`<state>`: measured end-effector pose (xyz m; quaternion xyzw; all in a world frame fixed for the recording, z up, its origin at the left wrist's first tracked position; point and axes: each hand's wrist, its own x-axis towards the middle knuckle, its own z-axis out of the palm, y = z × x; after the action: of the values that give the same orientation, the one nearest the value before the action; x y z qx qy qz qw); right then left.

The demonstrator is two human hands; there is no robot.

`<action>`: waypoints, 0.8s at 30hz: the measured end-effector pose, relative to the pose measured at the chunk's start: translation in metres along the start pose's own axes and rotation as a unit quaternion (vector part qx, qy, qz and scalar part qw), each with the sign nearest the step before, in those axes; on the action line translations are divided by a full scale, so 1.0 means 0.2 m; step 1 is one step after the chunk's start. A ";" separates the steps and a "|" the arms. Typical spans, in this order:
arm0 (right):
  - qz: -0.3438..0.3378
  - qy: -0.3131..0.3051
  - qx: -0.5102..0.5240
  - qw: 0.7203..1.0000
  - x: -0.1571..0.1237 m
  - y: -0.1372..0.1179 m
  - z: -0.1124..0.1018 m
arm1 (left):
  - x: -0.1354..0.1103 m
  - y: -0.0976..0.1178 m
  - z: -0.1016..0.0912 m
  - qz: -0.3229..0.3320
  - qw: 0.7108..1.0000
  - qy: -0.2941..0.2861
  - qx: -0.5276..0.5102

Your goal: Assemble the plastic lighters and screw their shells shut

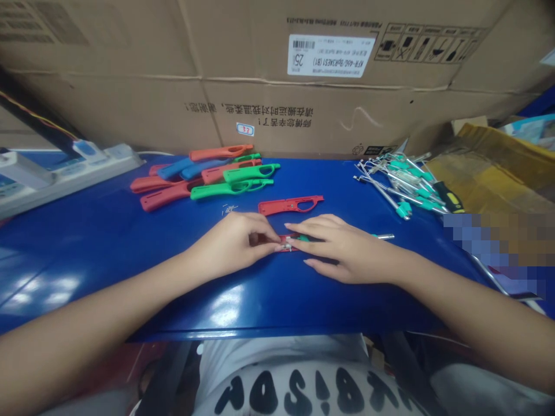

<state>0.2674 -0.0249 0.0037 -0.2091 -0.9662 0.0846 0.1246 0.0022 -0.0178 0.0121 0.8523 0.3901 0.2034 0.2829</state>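
A red lighter casing half (282, 238) lies on the blue table between my hands, with small white and green parts inside it. My left hand (234, 245) pinches its left end between thumb and fingers, hiding that end. Over the right part spreads my right hand (347, 248), fingers stretched out and apart, fingertips touching or just above the casing. A metal lighter tube (385, 236) sticks out beyond the right hand. Just behind the hands lies another red casing half (277, 206) with a trigger loop. Small thin metal pieces (229, 209) are scattered behind my left hand.
Red, blue and green lighter casings (221, 190) are piled at the back left. Metal tubes with teal parts (418, 185) lie at the back right, beside a black-and-yellow handle (449, 197). A white power strip (73, 179) sits left; a large cardboard box (151, 104) stands behind.
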 end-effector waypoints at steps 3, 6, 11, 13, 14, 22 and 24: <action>0.006 -0.017 0.005 1.000 0.00 -0.01 -0.01 | 0.00 0.00 0.00 -0.008 1.000 0.003 -0.004; 0.035 -0.040 0.033 0.998 -0.02 -0.02 -0.02 | 0.00 0.00 0.00 -0.020 1.000 0.002 -0.008; 0.077 -0.089 0.060 0.991 -0.05 -0.02 -0.05 | 0.00 0.00 0.01 -0.026 1.000 0.006 -0.013; 0.085 -0.072 0.068 0.991 -0.05 0.00 -0.06 | 0.00 0.00 0.01 -0.019 1.000 0.009 -0.008; 0.090 -0.052 0.069 0.992 -0.05 0.01 -0.06 | 0.00 0.00 0.01 -0.017 1.000 0.009 -0.005; 0.114 0.046 0.068 0.990 -0.03 0.06 -0.09 | -0.02 0.02 -0.01 0.002 0.999 0.019 0.047; 0.124 0.025 0.071 0.989 -0.03 0.05 -0.09 | -0.02 0.03 -0.01 0.016 0.996 0.036 0.086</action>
<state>0.2809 -0.0165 0.0176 -0.3197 -0.9209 0.1629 0.1521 0.0023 -0.0242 0.0171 0.8718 0.4020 0.2042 0.1915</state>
